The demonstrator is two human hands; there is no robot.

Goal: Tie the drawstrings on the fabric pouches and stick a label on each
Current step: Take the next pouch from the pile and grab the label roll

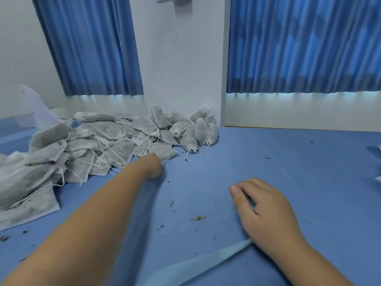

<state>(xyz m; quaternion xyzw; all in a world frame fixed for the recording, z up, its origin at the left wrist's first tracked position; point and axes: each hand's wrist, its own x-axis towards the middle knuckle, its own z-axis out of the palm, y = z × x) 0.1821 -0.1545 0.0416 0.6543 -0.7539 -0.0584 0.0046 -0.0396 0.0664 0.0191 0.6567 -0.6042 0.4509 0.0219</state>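
A big heap of grey-white fabric pouches (99, 141) with loose white drawstrings lies on the blue table (288, 172) at the left and back. My left hand (153, 166) reaches to the heap's front edge and touches the nearest pouch (165, 152). Its fingers are hidden behind the back of the hand. My right hand (266, 211) rests on the table at the right, fingers curled, with a small dark item (250, 201) pinched between thumb and fingers. A pale strip (206, 263) runs from under that hand toward the near edge.
Dried leaf bits (198, 218) are scattered over the table. A white wall column (181, 79) and blue curtains (299, 48) stand behind the heap. White paper edges (379, 178) show at the far right.
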